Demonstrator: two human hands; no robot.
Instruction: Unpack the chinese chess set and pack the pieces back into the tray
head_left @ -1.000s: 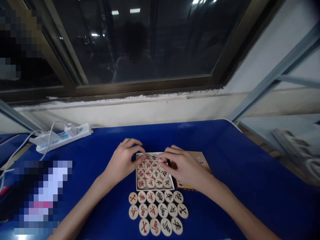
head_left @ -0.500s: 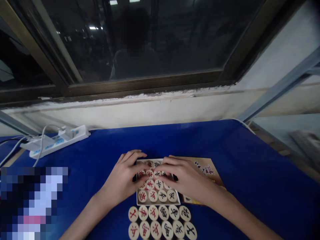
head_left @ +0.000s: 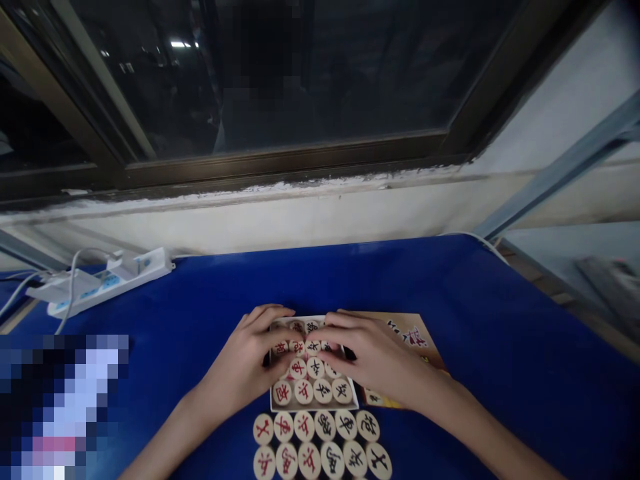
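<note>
A white open box (head_left: 315, 405) holds rows of round wooden Chinese chess pieces (head_left: 303, 392) with red and black characters. My left hand (head_left: 253, 350) reaches over its left side, thumb and forefinger curled around a red-marked piece (head_left: 281, 349) in the second row from the back. From the right, my right hand (head_left: 363, 347) closes thumb and forefinger around black-marked pieces (head_left: 326, 345) in that same row. Both hands partly cover the rows. In front of the box, more loose pieces (head_left: 325, 425) lie in lines on the blue table (head_left: 210, 287).
A printed tan box lid (head_left: 417, 330) lies right of the box, partly under my right forearm. A white power strip (head_left: 115, 280) with plugs and cables sits at the back left. Behind the table are a wall and a dark window (head_left: 340, 80). A blurred area covers the lower left.
The view has shifted slightly, so the box and pieces appear a little further left. Both hands keep nearly the same grip, with the fingertips of the two hands slightly closer together.
</note>
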